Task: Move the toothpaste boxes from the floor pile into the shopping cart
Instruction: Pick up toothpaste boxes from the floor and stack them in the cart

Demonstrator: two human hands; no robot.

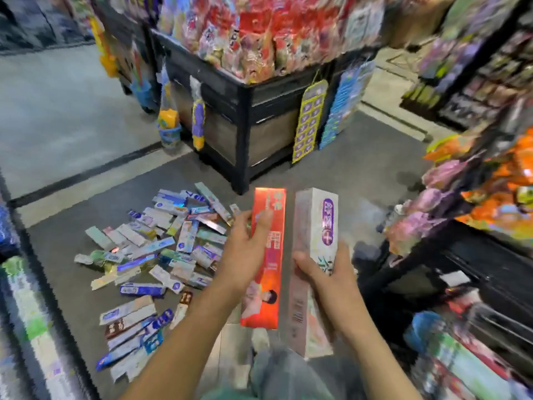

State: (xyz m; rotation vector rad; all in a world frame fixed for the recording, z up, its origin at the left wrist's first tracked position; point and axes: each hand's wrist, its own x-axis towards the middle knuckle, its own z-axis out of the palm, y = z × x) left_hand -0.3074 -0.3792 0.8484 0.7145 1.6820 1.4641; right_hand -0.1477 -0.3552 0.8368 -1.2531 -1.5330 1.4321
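Red box (264, 255) and white box (313, 267) being lifted, one per hand.
I am gripping each lengthwise, left hand (245, 252) and right hand (326, 280), probably for carrying; the floor pile (150, 255) is lying below, cart unseen.

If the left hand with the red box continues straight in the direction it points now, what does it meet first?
Probably the black display stand. The left hand aims the red box up-frame, over bare floor beside the pile. Depth is unclear.
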